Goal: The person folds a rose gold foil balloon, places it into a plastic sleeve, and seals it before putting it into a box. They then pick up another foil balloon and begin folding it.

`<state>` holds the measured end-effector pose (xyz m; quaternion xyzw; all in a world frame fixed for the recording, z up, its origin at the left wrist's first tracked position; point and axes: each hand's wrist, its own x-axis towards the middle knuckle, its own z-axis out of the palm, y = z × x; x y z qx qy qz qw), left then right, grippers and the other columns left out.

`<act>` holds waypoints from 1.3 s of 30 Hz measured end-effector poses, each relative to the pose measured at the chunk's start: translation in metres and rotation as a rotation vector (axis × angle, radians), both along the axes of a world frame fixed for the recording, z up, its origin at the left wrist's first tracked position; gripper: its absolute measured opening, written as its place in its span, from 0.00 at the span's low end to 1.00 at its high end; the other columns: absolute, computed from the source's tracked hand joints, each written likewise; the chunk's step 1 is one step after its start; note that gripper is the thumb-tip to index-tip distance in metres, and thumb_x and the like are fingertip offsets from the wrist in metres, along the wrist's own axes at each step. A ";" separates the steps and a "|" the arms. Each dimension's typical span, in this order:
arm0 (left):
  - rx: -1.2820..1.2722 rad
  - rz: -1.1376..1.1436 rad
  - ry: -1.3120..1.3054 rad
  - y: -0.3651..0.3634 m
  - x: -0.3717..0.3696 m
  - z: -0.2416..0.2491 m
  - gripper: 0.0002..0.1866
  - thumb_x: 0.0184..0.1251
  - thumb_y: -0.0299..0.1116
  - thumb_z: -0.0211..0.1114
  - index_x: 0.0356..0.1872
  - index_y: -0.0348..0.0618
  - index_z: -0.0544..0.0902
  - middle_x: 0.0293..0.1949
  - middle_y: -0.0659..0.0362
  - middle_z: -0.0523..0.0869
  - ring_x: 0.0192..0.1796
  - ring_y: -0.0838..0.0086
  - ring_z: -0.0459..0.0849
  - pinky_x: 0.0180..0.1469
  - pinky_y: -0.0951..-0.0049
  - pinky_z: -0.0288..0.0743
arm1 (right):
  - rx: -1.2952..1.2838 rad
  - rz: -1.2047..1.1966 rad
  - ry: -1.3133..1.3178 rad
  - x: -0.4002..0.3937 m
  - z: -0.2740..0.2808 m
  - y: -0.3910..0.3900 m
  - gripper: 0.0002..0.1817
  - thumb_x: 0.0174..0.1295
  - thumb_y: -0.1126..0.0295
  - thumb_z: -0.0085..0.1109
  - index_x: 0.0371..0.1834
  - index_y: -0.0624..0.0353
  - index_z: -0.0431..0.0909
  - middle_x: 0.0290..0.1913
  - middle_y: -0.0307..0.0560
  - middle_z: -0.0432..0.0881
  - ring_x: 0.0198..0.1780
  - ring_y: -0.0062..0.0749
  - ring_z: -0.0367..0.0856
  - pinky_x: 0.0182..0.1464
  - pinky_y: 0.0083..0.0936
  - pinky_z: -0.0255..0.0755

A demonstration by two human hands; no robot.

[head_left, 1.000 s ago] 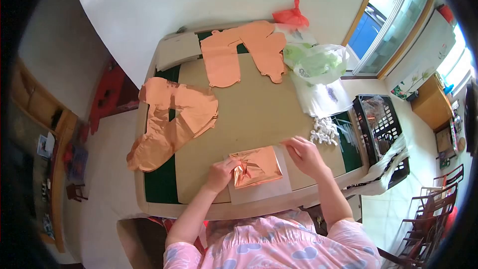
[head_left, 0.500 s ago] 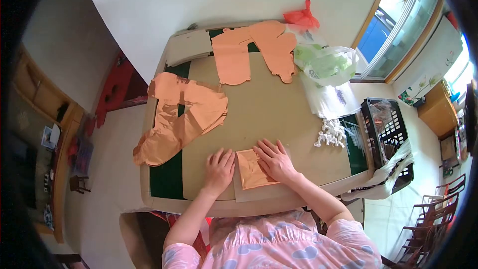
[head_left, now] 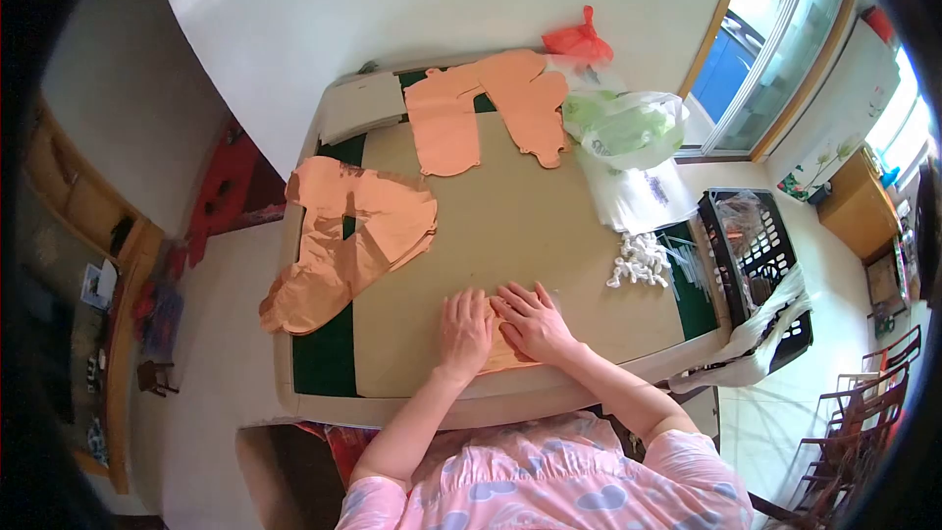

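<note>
"Hands first: how are they being held?"

"Open and palm-down. The left hand (head_left: 465,336) is being rested, fingers stretched forward, over the left part of a small copper-coloured foil piece (head_left: 506,358); the right hand (head_left: 535,326) is being laid, fingers spread, across its right part."

"Where is the foil being held?"

"On a large tan board (head_left: 510,216), near the front edge of a green-topped table (head_left: 324,368). Its outline is mostly being hidden by the hands, so its exact shape cannot be told."

"What else is being seen?"

"Large, flat copper-coloured foil cutouts (head_left: 329,275) are being seen at the left, similar ones (head_left: 444,132) at the back. At the right, small white curled pieces (head_left: 640,260) are being heaped together, with a crumpled white-and-green plastic bag (head_left: 628,128) farther back."
</note>
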<state>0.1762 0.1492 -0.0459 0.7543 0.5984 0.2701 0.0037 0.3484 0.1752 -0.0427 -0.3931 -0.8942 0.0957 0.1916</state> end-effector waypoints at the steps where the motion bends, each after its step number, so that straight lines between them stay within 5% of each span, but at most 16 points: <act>1: -0.009 0.005 -0.044 0.001 0.002 -0.002 0.20 0.63 0.33 0.61 0.54 0.35 0.74 0.52 0.46 0.76 0.59 0.55 0.72 0.63 0.54 0.64 | -0.002 0.000 0.006 0.000 -0.002 0.000 0.24 0.65 0.62 0.52 0.64 0.55 0.71 0.68 0.48 0.68 0.71 0.42 0.62 0.71 0.55 0.51; 8: -0.068 0.080 -0.093 0.024 -0.022 -0.014 0.11 0.65 0.36 0.60 0.40 0.38 0.77 0.41 0.49 0.79 0.46 0.53 0.75 0.49 0.54 0.69 | 0.008 -0.003 0.024 0.000 0.003 -0.001 0.24 0.65 0.63 0.52 0.65 0.55 0.70 0.68 0.48 0.68 0.71 0.42 0.63 0.71 0.55 0.52; 15: -0.341 0.016 -0.211 0.051 -0.059 -0.004 0.16 0.69 0.41 0.59 0.30 0.37 0.81 0.29 0.50 0.83 0.35 0.55 0.80 0.42 0.57 0.73 | 0.016 0.008 0.024 -0.001 0.007 -0.001 0.25 0.65 0.63 0.52 0.65 0.54 0.69 0.68 0.48 0.68 0.71 0.41 0.63 0.70 0.54 0.53; 18: -0.657 0.020 -0.440 0.053 -0.062 0.012 0.12 0.66 0.38 0.63 0.35 0.38 0.81 0.28 0.55 0.84 0.31 0.67 0.81 0.37 0.65 0.74 | 0.009 0.005 0.018 -0.001 0.004 0.000 0.25 0.65 0.62 0.53 0.66 0.53 0.69 0.68 0.48 0.68 0.71 0.42 0.63 0.70 0.54 0.52; 21: -0.693 -0.078 -0.546 0.052 -0.069 0.005 0.10 0.62 0.32 0.67 0.41 0.39 0.79 0.28 0.59 0.85 0.30 0.77 0.80 0.34 0.72 0.72 | -0.002 0.010 0.025 0.001 0.003 0.000 0.26 0.65 0.61 0.53 0.67 0.52 0.68 0.68 0.48 0.68 0.71 0.42 0.63 0.70 0.55 0.52; 27: -0.829 0.076 -0.897 0.039 -0.076 0.011 0.15 0.57 0.27 0.68 0.46 0.40 0.79 0.25 0.57 0.85 0.27 0.78 0.80 0.32 0.73 0.76 | -0.024 0.028 0.044 0.004 0.008 0.002 0.26 0.65 0.60 0.54 0.67 0.50 0.68 0.66 0.50 0.70 0.69 0.43 0.65 0.70 0.57 0.52; 30: -0.726 0.034 -0.959 0.033 -0.080 -0.007 0.15 0.57 0.24 0.67 0.46 0.40 0.80 0.25 0.57 0.85 0.26 0.78 0.81 0.30 0.73 0.76 | -0.021 0.025 0.044 0.003 0.006 0.002 0.26 0.65 0.59 0.54 0.66 0.50 0.69 0.66 0.49 0.70 0.69 0.44 0.65 0.70 0.57 0.52; 33: -0.391 0.104 -0.660 0.022 -0.063 0.003 0.13 0.58 0.24 0.66 0.45 0.39 0.81 0.25 0.56 0.85 0.26 0.75 0.82 0.32 0.74 0.76 | -0.029 0.028 0.036 0.004 0.007 0.003 0.25 0.65 0.59 0.54 0.66 0.50 0.70 0.66 0.49 0.70 0.69 0.44 0.65 0.70 0.57 0.51; 39: -0.346 0.248 -0.713 0.017 -0.049 0.001 0.09 0.60 0.27 0.65 0.41 0.36 0.83 0.25 0.56 0.85 0.29 0.73 0.84 0.34 0.72 0.77 | -0.018 0.040 0.008 0.005 0.005 0.004 0.26 0.64 0.59 0.55 0.66 0.49 0.70 0.67 0.48 0.69 0.69 0.43 0.65 0.70 0.57 0.50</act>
